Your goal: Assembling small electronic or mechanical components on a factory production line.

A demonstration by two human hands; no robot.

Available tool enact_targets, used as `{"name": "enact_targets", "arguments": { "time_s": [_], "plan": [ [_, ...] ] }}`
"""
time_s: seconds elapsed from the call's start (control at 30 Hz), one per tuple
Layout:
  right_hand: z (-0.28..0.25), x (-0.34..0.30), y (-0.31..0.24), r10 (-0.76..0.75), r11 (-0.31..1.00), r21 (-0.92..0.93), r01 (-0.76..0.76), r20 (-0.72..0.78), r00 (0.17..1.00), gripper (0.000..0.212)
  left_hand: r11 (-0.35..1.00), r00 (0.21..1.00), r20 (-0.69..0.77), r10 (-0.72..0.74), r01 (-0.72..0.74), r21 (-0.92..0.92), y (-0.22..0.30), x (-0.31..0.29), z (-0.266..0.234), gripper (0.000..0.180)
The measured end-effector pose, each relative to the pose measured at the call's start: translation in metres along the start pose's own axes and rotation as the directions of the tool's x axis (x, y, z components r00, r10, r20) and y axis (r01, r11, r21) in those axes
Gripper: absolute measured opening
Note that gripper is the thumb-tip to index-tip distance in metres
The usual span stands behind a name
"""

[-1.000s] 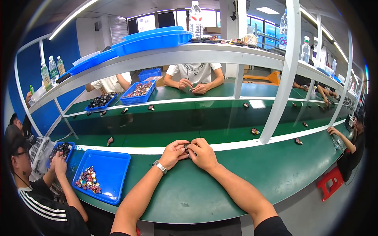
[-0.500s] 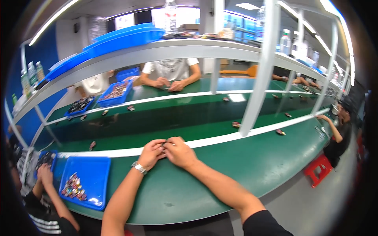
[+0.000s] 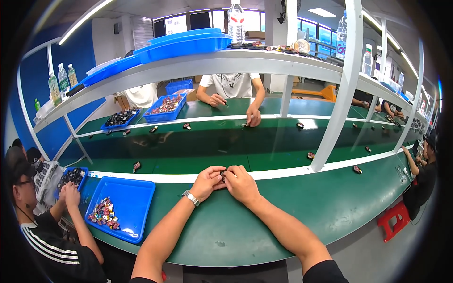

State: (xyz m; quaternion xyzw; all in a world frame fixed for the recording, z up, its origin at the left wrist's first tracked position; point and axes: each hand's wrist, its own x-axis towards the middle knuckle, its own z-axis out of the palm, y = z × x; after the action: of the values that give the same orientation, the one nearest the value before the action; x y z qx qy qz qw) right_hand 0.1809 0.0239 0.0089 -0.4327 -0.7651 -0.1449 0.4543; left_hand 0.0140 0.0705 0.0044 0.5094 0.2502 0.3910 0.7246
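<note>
Both of my hands meet over the green table [image 3: 283, 207], close to the white rail of the belt. My left hand [image 3: 209, 184], with a metal watch on its wrist, pinches one side of a small dark part [image 3: 223, 176]. From the other side my right hand [image 3: 242, 185] grips the same part with thumb and fingers. Most of the part is covered by fingertips, so its exact kind cannot be made out. To the left lies a blue tray [image 3: 141, 207] with a heap of small shiny, multicoloured pieces [image 3: 104, 213].
Beyond the rail runs a green conveyor belt [image 3: 203, 158] carrying scattered small parts. A grey post [image 3: 337, 94] rises on the right, under a shelf [image 3: 198, 57] with blue trays and bottles. Co-workers sit at left, opposite and right. A red stool [image 3: 394, 221] stands at right.
My view has shifted, so the scene sits further right in it. The person opposite now reaches one hand to the belt. My hands still hold the small part together.
</note>
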Motion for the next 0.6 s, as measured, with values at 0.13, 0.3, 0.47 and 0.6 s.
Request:
{"name": "enact_targets", "arguments": {
  "time_s": [0.13, 0.3, 0.47, 0.6],
  "plan": [
    [-0.0017, 0.0002, -0.0012, 0.006, 1.000, -0.016, -0.006, 0.003, 1.000, 0.017, 1.000, 1.000, 0.003, 0.003, -0.003, 0.000, -0.0019, 0.0016, -0.0017, 0.028],
    [-0.0011, -0.0001, -0.0008, -0.006, 1.000, -0.022, 0.006, -0.005, 1.000, 0.017, 1.000, 1.000, 0.004, 0.001, -0.001, 0.008, -0.0036, 0.0030, -0.0037, 0.027],
    [0.0013, -0.0022, -0.0005, 0.000, 0.998, -0.065, 0.002, 0.024, 1.000, 0.016, 1.000, 1.000, 0.002, 0.000, 0.000, 0.011, -0.0064, 0.0022, -0.0042, 0.027],
    [0.0014, -0.0026, 0.0007, -0.010, 0.998, -0.067, 0.011, 0.020, 1.000, 0.014, 1.000, 1.000, 0.006, 0.005, -0.005, 0.022, -0.0040, 0.0015, -0.0024, 0.026]
  ]
}}
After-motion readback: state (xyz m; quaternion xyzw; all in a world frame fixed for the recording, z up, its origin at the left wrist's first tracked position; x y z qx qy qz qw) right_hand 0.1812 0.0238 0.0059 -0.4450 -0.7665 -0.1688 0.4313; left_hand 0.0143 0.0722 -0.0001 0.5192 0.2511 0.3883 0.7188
